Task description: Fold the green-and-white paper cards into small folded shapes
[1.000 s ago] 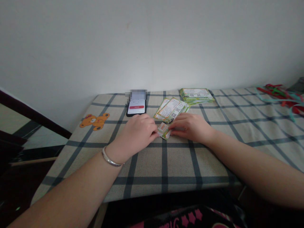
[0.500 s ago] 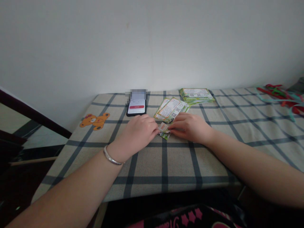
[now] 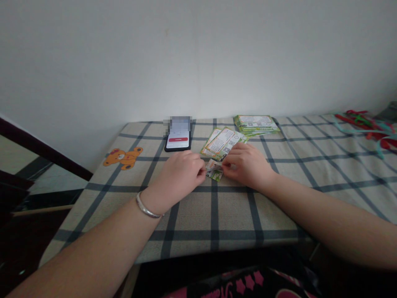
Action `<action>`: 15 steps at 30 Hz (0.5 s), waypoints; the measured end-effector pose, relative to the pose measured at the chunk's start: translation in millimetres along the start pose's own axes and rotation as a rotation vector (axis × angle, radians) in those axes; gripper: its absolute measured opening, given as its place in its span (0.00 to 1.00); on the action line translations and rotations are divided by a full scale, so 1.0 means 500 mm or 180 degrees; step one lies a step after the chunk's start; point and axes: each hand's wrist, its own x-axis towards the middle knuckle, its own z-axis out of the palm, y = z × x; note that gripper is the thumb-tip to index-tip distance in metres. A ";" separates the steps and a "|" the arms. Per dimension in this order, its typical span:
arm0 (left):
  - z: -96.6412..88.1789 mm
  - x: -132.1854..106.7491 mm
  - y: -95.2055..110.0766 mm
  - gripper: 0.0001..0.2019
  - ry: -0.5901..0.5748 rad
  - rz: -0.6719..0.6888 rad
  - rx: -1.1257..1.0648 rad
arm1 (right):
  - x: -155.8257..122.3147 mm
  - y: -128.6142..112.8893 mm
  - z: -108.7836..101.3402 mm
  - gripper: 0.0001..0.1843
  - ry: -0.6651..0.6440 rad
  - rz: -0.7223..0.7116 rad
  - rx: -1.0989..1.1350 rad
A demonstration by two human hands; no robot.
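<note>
A small printed card (image 3: pixel 214 171) with green and white patches lies low over the checked tablecloth, between my two hands. My left hand (image 3: pixel 183 174), with a silver bangle at the wrist, is closed, its thumb and fingertips at the card's left edge. At the right edge my right hand (image 3: pixel 247 166) pinches the card between thumb and forefinger. Just beyond the right fingers, larger green and white printed cards (image 3: pixel 223 141) overlap in a loose fan, partly covered by that hand.
Near the wall, a stack of the same cards (image 3: pixel 257 123) sits at the back. A phone (image 3: pixel 178 144) with a lit screen lies left of the fan. Farther left is a flat orange bear figure (image 3: pixel 123 159). Red, green and pale blue ribbons (image 3: pixel 361 122) are heaped far right.
The small card's upper part, bent over half a second ago, now looks flatter and shows more of its print. My hands have shifted only slightly, with the fingertips a little farther apart.
</note>
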 end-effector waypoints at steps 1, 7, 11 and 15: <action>0.000 -0.001 0.003 0.08 0.0015 -0.0077 0.0007 | 0.001 0.001 0.001 0.08 0.0001 0.0016 0.0035; 0.000 -0.005 0.009 0.07 0.0038 -0.0295 -0.0061 | -0.002 0.003 0.003 0.07 -0.0015 0.0088 0.0111; 0.005 -0.002 0.002 0.07 -0.0017 -0.0219 -0.0237 | -0.011 0.009 0.001 0.08 0.0120 0.0063 0.0072; 0.005 0.001 0.002 0.06 -0.0010 -0.0209 -0.0247 | -0.014 0.015 0.002 0.09 0.0142 0.0056 0.0093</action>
